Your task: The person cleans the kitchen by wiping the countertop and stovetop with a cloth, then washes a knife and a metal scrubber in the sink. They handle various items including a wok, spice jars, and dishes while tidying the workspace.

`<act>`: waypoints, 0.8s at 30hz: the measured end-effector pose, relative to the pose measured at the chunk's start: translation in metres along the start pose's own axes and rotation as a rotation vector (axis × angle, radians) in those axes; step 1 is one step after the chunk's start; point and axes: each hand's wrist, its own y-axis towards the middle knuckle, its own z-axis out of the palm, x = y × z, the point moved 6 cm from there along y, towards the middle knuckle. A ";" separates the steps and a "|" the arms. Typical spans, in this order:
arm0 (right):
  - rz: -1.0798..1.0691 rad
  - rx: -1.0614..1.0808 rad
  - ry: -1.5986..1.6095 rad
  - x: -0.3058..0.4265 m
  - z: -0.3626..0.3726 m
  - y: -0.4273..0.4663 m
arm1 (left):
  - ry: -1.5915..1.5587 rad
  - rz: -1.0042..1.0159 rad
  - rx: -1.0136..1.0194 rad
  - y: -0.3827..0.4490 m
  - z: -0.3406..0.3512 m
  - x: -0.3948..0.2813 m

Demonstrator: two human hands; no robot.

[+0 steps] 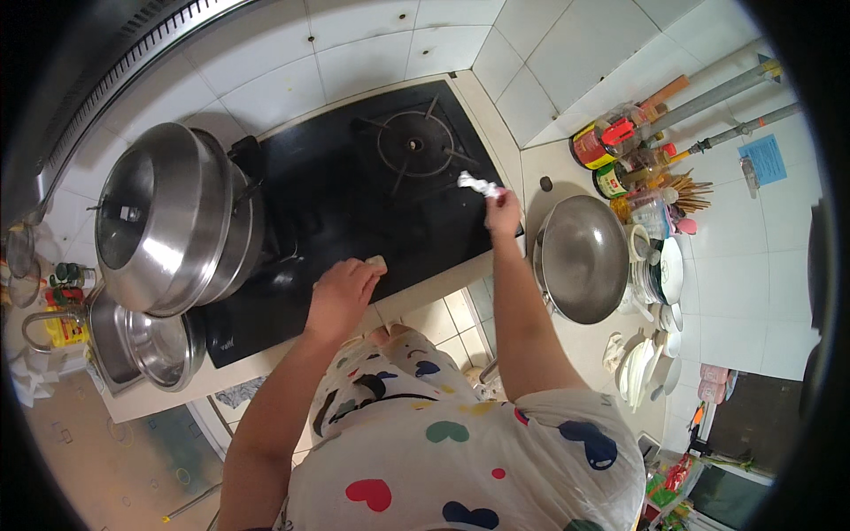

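My left hand (343, 292) presses a small pale cloth or sponge (376, 263), mostly hidden by the fingers, against the black glass gas hob (319, 206) near its front edge. In my right hand (503, 214) is a crumpled white tissue or wipe (479, 185), its loose end over the hob's right side. Just beyond that hand is the right burner's round pan support (415, 144), with its prongs sticking out. A large steel wok with a domed lid (176, 226) covers the left burner.
A deep grey wok (581, 259) stands on the counter to the right, beside stacked plates (671, 271). Sauce bottles (601, 149) line the right wall. At the left are a steel sink (116, 338) and a steel basin (159, 348). A range hood (113, 86) overhangs the upper left.
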 end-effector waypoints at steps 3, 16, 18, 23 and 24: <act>-0.293 0.069 -0.018 0.066 0.032 -0.060 | -0.003 -0.069 0.008 0.020 0.003 0.009; 0.052 -0.093 0.105 0.018 0.003 0.021 | 0.342 -0.045 0.176 0.067 0.033 0.045; -0.008 -0.125 0.095 0.020 0.015 0.042 | 0.351 -0.031 0.160 0.074 0.032 0.049; -0.017 0.118 0.165 -0.008 0.027 0.041 | 0.347 -0.044 0.117 0.076 0.033 0.071; 0.007 0.183 0.173 -0.021 0.028 0.039 | 0.354 -0.049 0.130 0.074 0.032 0.073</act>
